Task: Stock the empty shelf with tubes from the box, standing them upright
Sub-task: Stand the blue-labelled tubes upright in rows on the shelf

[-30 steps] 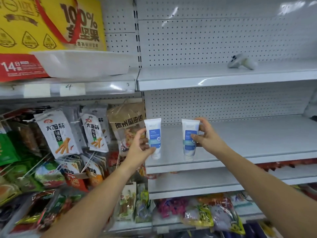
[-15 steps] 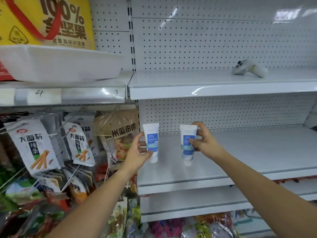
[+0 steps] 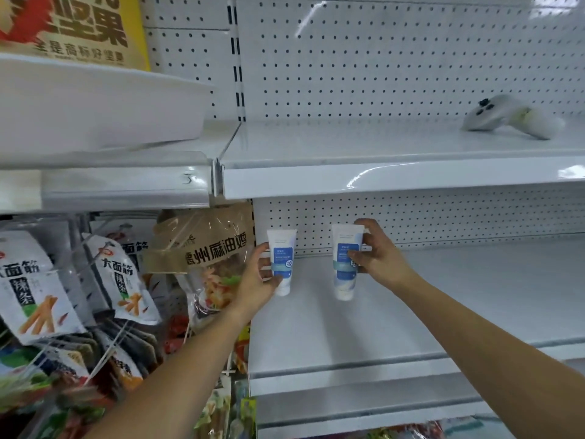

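Note:
Two white tubes with blue labels stand cap-down over the white shelf. My left hand grips the left tube from its left side, near the shelf's left end. My right hand holds the right tube from the right, fingers around its top and middle. Both tubes are upright, their caps at or just above the shelf surface, towards the back near the pegboard wall. The box is out of view.
A white game-style controller lies on the shelf above. Hanging snack bags fill the bay to the left. A white tray sits on the upper left shelf. Another white shelf runs just below.
Both hands have carried the tubes deeper into the shelf, towards the pegboard back wall, and the view has moved closer and up. The grips are unchanged.

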The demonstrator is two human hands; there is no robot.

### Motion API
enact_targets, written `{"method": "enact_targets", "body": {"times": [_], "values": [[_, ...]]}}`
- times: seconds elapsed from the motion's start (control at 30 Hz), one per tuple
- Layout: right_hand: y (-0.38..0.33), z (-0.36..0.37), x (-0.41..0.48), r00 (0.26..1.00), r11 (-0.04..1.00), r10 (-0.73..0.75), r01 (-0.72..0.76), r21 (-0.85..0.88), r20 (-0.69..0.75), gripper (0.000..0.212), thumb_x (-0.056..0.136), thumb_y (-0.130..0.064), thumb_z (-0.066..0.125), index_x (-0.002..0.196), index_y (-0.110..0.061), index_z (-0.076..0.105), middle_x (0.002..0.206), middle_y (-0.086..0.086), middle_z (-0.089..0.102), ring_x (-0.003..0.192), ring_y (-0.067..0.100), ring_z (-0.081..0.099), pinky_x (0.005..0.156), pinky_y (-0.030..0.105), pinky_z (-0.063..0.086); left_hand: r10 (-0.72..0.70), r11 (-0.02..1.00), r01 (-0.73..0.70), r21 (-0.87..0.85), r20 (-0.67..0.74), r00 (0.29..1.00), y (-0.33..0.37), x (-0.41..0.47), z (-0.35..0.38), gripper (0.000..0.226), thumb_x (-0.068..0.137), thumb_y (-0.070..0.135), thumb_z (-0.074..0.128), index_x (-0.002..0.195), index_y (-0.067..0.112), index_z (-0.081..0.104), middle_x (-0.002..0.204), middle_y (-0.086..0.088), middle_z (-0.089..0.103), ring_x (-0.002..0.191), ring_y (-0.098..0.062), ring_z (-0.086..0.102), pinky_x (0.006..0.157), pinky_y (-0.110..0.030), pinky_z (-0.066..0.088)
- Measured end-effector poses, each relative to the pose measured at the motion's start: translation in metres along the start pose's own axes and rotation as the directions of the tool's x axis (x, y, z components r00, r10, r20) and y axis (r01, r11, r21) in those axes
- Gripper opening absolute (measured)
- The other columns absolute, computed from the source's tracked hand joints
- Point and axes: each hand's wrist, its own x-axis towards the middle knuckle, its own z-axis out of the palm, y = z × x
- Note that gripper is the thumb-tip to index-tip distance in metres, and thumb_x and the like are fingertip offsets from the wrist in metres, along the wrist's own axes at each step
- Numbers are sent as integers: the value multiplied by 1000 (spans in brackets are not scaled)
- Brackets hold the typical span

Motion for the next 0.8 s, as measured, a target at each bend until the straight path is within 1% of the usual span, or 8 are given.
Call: {"method": "enact_targets", "body": {"times": [0.1, 0.2, 0.27, 0.37, 0.47, 0.57, 0.7, 0.8], "values": [[13, 4, 14, 999, 1000, -1, 0, 8, 39, 48, 91, 5, 59, 110, -38, 48, 117, 11, 61, 106, 27, 64, 78, 43, 62, -16, 1000, 16, 8, -28, 999, -11, 16, 7, 68, 84, -5, 73, 130, 34, 42, 118, -1, 62, 104, -17, 64, 77, -15, 51], [24, 6, 26, 998, 1000, 8, -10, 20, 62, 47, 91, 5, 59, 111, -37, 49, 115, 9, 61, 107, 26, 63, 80, 46, 61, -29, 999, 31, 20, -64, 997, -18, 30, 12, 67, 85, -5, 71, 131, 32, 41, 119, -2, 62, 104, -17, 63, 80, -18, 51], [30, 5, 33, 997, 999, 10, -12, 31, 73, 48, 91, 6, 59, 112, -35, 49, 114, 7, 61, 107, 26, 63, 80, 48, 60, -34, 999, 37, 36, -76, 997, -24, 40, 15, 67, 84, -7, 70, 130, 32, 41, 118, -3, 62, 103, -18, 63, 79, -19, 51], [37, -1, 42, 995, 1000, 8, -9, 12, 99, 48, 90, 8, 59, 114, -33, 48, 114, 11, 60, 108, 29, 62, 81, 52, 60, -40, 997, 47, 56, -117, 992, -37, 55, 19, 71, 82, -10, 70, 129, 34, 41, 115, -4, 62, 98, -18, 63, 76, -20, 51], [40, -7, 52, 995, 1000, 19, -21, 20, 101, 49, 90, 9, 59, 112, -33, 48, 116, 14, 59, 109, 31, 62, 80, 50, 60, -52, 996, 62, 64, -140, 989, -48, 66, 22, 72, 82, -10, 70, 136, 28, 42, 116, -6, 61, 98, -18, 63, 74, -18, 50], [44, -11, 61, 995, 1000, 16, -18, 16, 99, 50, 90, 9, 60, 109, -36, 49, 117, 13, 58, 111, 31, 61, 80, 51, 60, -56, 996, 67, 65, -151, 987, -59, 74, 22, 74, 82, -9, 71, 141, 23, 40, 118, -5, 61, 101, -18, 63, 74, -17, 50], [50, -13, 71, 996, 999, 20, -23, 26, 88, 53, 90, 10, 59, 108, -39, 49, 118, 11, 59, 110, 31, 62, 81, 52, 59, -73, 994, 84, 77, -139, 988, -71, 82, 20, 74, 83, -6, 72, 141, 29, 40, 122, -1, 61, 104, -11, 62, 74, -16, 52], [54, -10, 77, 996, 999, 28, -31, 33, 90, 52, 90, 10, 59, 111, -36, 48, 119, 11, 59, 111, 30, 62, 82, 52, 59, -89, 992, 100, 74, -136, 987, -77, 88, 20, 75, 83, -5, 72, 140, 32, 40, 123, -2, 61, 107, -14, 62, 79, -19, 52]]}}
